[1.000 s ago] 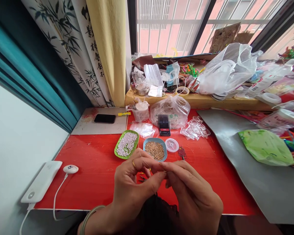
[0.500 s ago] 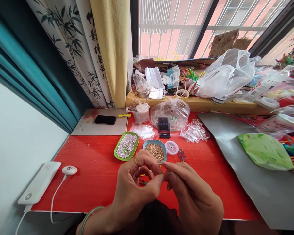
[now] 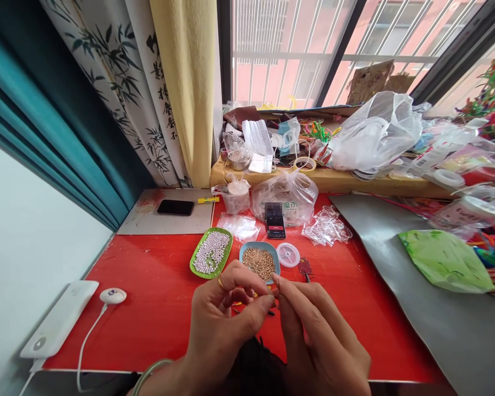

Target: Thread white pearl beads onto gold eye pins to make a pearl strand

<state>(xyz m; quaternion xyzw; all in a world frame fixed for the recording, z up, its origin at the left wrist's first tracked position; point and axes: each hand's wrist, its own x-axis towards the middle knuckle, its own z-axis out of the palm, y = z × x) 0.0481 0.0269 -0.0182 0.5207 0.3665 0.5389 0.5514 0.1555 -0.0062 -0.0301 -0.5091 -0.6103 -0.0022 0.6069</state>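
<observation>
Low at the centre, my left hand is closed in a pinch, with a ring on one finger and a bangle at the wrist. My right hand is also pinched, its fingertips meeting those of the left. What lies between the fingertips is too small to make out. Just beyond them stands a blue tray of gold beads. To its left is a green tray with silvery beads. Dark-tipped tools are partly hidden behind my fingers.
On the red table lie a clear spool, an upright phone, clear bags, a black phone and a white power strip. A grey sheet with a green packet covers the right side.
The view has shifted slightly, so the table things sit lower. Both hands stay pinched together, the right one turned a little more upright. The upright phone's screen shows differently.
</observation>
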